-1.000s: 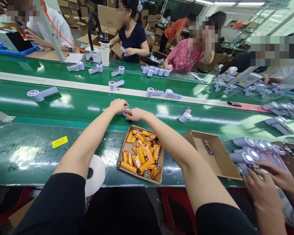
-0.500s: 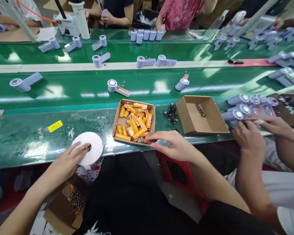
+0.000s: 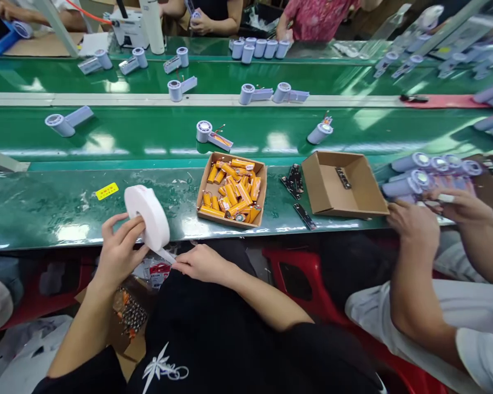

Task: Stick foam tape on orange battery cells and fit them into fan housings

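My left hand (image 3: 123, 243) grips a roll of white tape (image 3: 154, 221) by its core, tilted up above the front edge of the bench. From the roll's lower side a short strip runs to my right hand (image 3: 201, 264), whose fingertips pinch its end just in front of my body. Beyond my right hand stands a small cardboard box (image 3: 264, 189) holding many orange cylindrical batteries with wires. A yellow label (image 3: 107, 191) lies flat on the bench, behind and left of the roll.
Black circuit boards (image 3: 304, 216) lie beside an open cardboard box (image 3: 332, 205). On the right, a co-worker's hands (image 3: 414, 224) are near light-purple fan housings (image 3: 411, 183). More housings (image 3: 204, 131) rest on the green conveyor (image 3: 139, 126). People sit across the line.
My left hand has lifted the tape roll from lying flat and tilted it up. My right hand has left the battery box, moved left and taken the tape's end.
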The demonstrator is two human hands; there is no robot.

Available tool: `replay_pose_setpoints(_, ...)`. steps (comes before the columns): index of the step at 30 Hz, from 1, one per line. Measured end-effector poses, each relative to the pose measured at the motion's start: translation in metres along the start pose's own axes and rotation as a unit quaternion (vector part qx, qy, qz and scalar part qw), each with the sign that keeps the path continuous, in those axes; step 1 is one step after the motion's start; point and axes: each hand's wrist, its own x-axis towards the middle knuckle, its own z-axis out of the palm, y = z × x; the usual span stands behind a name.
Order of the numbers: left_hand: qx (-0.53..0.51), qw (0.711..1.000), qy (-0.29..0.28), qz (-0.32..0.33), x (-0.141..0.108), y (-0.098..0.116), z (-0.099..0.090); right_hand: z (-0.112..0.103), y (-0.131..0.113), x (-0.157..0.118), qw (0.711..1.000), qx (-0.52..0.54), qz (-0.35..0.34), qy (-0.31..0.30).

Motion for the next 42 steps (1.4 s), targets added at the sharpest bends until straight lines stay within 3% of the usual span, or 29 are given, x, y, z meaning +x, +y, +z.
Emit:
replay_pose_setpoints(3,0.015,0.999,0.031,-0.021,-0.014,-0.01,0.002,-0.046,0.004,-0.023,0.996,-0.083,-0.03,0.03)
replay_pose_setpoints(7,0.025,0.998,0.049,-0.012,-0.025,-0.011,0.003,-0.141,0.007,-0.052,0.952,-0.215,-0.049,0.212)
replay_pose_setpoints(9,0.014,0.999,0.038,-0.006,-0.023,-0.006,0.004,-0.177,0.014,-0.051,0.935,-0.305,-0.031,0.179)
replay_pose_setpoints(12,0.006,1.0,0.015,0.009,-0.014,0.003,0.008,-0.203,0.031,-0.035,0.929,-0.368,-0.007,0.03)
replay_pose_setpoints(15,0.017,1.0,-0.011,0.019,-0.004,0.014,0.01,-0.207,0.045,-0.023,0.939,-0.341,-0.005,-0.037)
replay_pose_setpoints(18,0.04,0.998,-0.022,0.037,0.004,0.025,0.008,-0.203,0.049,-0.025,0.975,-0.219,-0.024,-0.009)
replay_pose_setpoints(20,0.062,0.996,-0.03,0.061,0.007,0.032,0.006,-0.193,0.047,-0.031,0.992,-0.083,-0.033,0.085)
replay_pose_setpoints(23,0.086,0.991,-0.049,0.091,0.012,0.039,0.004,-0.171,0.041,-0.034,0.958,0.066,-0.063,0.272)
replay_pose_setpoints(25,0.091,0.989,-0.059,0.101,0.016,0.041,0.004,-0.158,0.038,-0.028,0.937,0.033,-0.072,0.34)
replay_pose_setpoints(30,0.092,0.987,-0.073,0.108,0.024,0.044,0.009,-0.157,0.05,-0.001,0.894,-0.241,-0.002,0.379)
replay_pose_setpoints(32,0.088,0.988,-0.071,0.108,0.025,0.046,0.01,-0.162,0.053,0.0,0.873,-0.266,-0.001,0.408)
replay_pose_setpoints(34,0.087,0.988,-0.068,0.105,0.026,0.048,0.01,-0.162,0.048,-0.007,0.873,-0.227,-0.031,0.431)
replay_pose_setpoints(38,0.091,0.988,-0.071,0.099,0.026,0.05,0.01,-0.146,0.024,-0.029,0.916,-0.046,-0.07,0.393)
replay_pose_setpoints(42,0.093,0.986,-0.087,0.109,0.024,0.05,0.013,-0.123,0.004,-0.044,0.952,0.06,-0.022,0.299)
